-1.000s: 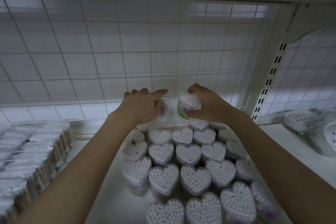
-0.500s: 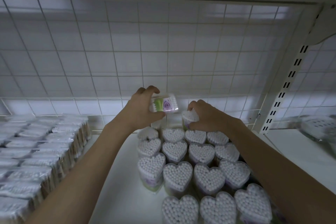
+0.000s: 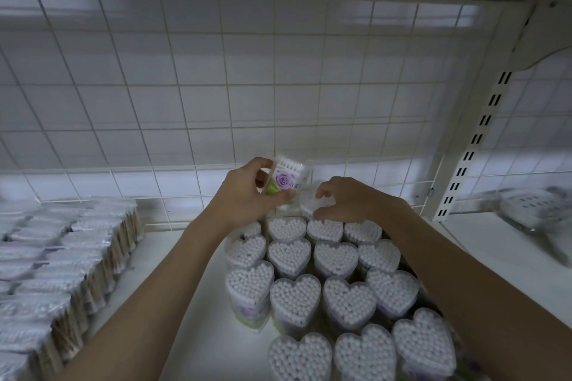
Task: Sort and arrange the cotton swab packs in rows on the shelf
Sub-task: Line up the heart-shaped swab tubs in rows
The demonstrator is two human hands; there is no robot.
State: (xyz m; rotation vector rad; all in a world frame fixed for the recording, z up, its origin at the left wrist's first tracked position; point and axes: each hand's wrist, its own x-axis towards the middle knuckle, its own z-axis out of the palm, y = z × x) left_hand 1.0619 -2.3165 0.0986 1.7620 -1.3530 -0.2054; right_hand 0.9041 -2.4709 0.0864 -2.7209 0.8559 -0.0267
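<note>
Your left hand [image 3: 244,195] grips one cotton swab pack [image 3: 289,178], lifted and tipped on its side above the back row of heart-shaped packs [image 3: 295,300], its purple and green label facing you; your right hand [image 3: 346,199], just right of that lifted pack, curls round another pack [image 3: 311,209] at the back row; the rows stand on the white shelf [image 3: 192,303]; bagged wooden-stick swabs [image 3: 62,257] lie well left of the rows; a wire grid panel [image 3: 247,86] rises behind.
</note>
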